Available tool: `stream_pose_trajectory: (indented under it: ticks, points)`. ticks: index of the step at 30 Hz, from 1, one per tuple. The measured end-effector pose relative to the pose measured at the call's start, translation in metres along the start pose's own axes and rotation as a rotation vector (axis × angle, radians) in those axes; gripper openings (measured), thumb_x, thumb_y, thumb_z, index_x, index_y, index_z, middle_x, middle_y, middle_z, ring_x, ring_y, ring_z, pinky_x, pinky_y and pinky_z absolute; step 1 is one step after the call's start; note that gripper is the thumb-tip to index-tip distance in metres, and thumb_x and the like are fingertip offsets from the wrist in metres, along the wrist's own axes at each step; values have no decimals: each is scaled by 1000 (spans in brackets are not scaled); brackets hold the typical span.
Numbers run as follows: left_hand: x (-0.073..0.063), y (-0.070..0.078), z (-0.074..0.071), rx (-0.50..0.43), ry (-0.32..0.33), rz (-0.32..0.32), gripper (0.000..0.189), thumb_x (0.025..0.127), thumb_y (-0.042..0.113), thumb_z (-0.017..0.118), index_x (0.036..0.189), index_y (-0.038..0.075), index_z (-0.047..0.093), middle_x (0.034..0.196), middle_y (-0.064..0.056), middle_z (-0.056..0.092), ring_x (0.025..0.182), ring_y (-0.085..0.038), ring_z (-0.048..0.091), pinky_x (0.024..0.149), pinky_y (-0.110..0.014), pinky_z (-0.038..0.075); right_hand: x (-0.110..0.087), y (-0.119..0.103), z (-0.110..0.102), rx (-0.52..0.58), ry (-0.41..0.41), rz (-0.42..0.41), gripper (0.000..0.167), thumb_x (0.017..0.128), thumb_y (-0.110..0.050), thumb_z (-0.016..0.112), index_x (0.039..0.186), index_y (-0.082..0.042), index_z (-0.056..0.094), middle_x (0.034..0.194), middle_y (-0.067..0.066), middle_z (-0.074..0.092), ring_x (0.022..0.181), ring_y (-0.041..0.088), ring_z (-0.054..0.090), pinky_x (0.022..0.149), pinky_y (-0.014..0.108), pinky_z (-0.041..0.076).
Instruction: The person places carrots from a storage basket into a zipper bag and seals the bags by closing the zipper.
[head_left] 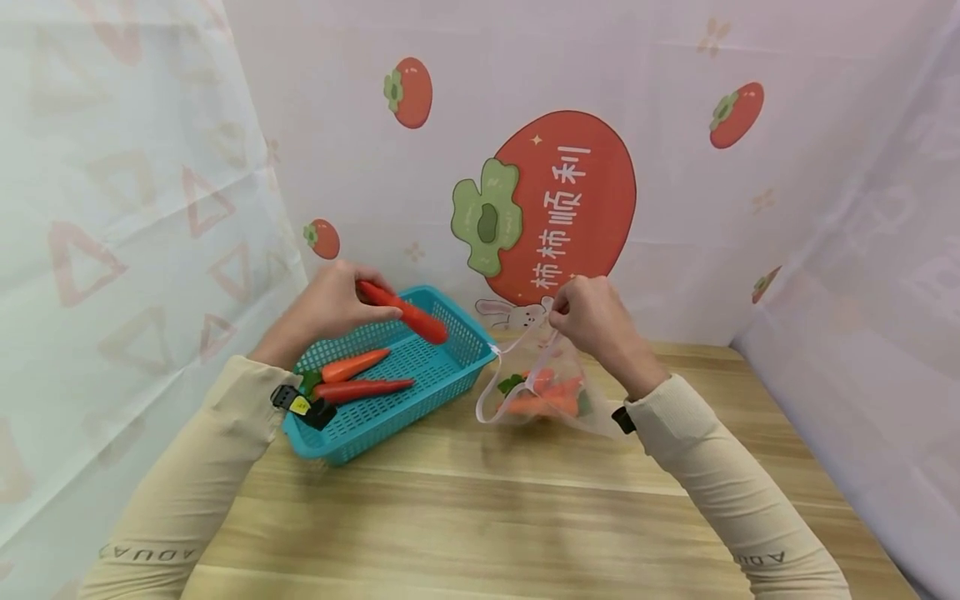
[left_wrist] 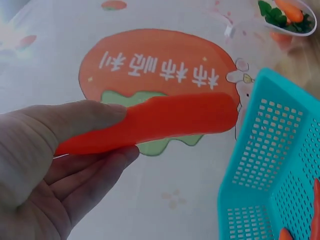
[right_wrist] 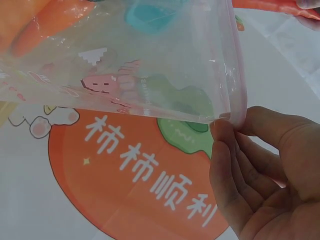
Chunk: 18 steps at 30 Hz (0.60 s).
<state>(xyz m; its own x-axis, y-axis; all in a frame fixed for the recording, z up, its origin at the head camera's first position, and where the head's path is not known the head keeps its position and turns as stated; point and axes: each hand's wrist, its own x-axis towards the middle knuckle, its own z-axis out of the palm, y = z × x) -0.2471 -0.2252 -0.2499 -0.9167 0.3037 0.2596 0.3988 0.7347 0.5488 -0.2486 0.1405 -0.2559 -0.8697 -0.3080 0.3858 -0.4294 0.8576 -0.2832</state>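
Note:
My left hand (head_left: 341,302) grips a long red carrot-like vegetable (head_left: 416,318) above the basket. In the left wrist view, the thumb lies on one side of this red vegetable (left_wrist: 180,117) and the fingers on the other; its blunt end points away from the hand. My right hand (head_left: 592,321) pinches the rim of a clear zip bag (head_left: 528,354) and holds its mouth open. The right wrist view has thumb and forefinger at the corner of the bag's pink-edged rim (right_wrist: 237,75). Orange carrots (head_left: 543,403) and green leaves lie inside the bag.
A turquoise perforated basket (head_left: 408,419) stands at the left on the wooden table (head_left: 480,517). In it lie an orange carrot (head_left: 356,365) and a long red vegetable (head_left: 363,390), with green leaves beside them. Printed cloth walls (head_left: 660,250) enclose the table at the back and sides.

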Motion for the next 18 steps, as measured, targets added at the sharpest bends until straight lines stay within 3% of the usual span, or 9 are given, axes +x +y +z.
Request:
stream_pose_trajectory:
  ticks: [8, 18]
  points:
    - [-11, 16, 1, -16, 56, 78, 23, 90, 25, 87, 105, 10, 81, 93, -9, 77, 76, -21, 69, 68, -27, 57, 0, 1, -1, 13, -10, 11, 13, 93, -5, 74, 84, -2, 83, 84, 13, 80, 72, 25, 72, 68, 43, 63]
    - [-23, 38, 11, -120, 119, 225, 21, 87, 20, 89, 104, 9, 81, 95, -9, 79, 74, -16, 73, 70, -19, 60, 0, 1, -1, 6, -15, 20, 15, 93, -6, 73, 83, -3, 83, 83, 12, 80, 71, 25, 72, 67, 41, 62]
